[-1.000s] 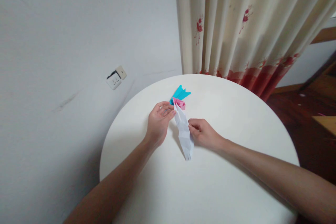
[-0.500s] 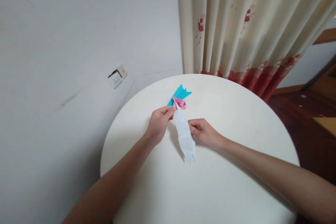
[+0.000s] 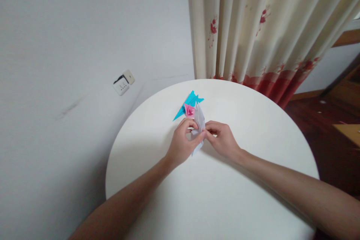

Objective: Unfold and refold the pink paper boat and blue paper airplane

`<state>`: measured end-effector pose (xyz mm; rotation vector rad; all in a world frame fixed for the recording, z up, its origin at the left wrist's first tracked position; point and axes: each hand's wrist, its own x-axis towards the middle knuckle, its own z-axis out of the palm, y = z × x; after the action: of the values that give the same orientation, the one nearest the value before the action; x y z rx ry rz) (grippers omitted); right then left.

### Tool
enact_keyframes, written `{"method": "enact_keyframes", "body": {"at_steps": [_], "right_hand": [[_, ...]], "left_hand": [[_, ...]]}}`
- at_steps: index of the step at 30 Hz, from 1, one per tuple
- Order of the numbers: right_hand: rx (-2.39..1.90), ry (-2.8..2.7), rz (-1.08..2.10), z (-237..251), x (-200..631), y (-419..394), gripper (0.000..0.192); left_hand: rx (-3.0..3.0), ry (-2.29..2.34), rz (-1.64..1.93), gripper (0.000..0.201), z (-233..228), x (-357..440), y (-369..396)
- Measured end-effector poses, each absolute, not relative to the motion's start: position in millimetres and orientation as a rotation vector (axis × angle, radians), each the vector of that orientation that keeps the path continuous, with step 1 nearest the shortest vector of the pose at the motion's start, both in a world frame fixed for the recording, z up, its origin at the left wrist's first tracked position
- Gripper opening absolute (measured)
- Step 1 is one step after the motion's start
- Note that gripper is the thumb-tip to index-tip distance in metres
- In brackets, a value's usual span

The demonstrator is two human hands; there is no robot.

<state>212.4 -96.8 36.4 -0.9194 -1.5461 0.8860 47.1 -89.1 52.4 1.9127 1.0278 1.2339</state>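
Paper strip (image 3: 199,116), white and folded narrow, is held up over the round table (image 3: 239,195) between both hands, its long side running away from the person. The left hand (image 3: 184,140) has it from the left: the thumb lies across the near face of the strip, the index finger curls against its left side, and a small gap shows between thumb and palm. The right hand (image 3: 222,138) meets it from the right, thumb and index finger closed together on the right edge, their tips just beside the left thumb tip; the other fingers bend inward and are partly hidden. Above the fingers the strip rises to pointed ends; below the left thumb a shorter tail slants down toward the left. Just beyond the left fingers, a pink folded piece (image 3: 189,110) rests against a blue folded piece (image 3: 191,98), whose long point reaches out to the left on the tabletop.
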Motion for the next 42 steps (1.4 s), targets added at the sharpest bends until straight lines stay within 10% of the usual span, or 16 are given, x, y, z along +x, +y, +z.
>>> {"method": "enact_keyframes", "body": {"at_steps": [16, 19, 29, 42], "right_hand": [[-0.792, -1.158, 1.386, 38.7, 211.2, -91.9, 0.032], [-0.811, -1.060, 1.356, 36.5, 212.4, -90.6, 0.031], [-0.886, -1.139, 1.209, 32.9, 211.5, -87.3, 0.029], [-1.083, -1.278, 0.765, 31.9, 218.0, -79.5, 0.034]], "left_hand": [[1.868, 1.040, 1.311, 0.015, 42.0, 41.6, -78.6], [2.068, 1.052, 1.388, 0.039, 42.9, 42.5, -84.5], [2.611, 1.081, 1.362, 0.019, 48.2, 36.0, -80.3], [1.595, 1.019, 1.400, 0.013, 45.4, 35.9, -66.6]]}}
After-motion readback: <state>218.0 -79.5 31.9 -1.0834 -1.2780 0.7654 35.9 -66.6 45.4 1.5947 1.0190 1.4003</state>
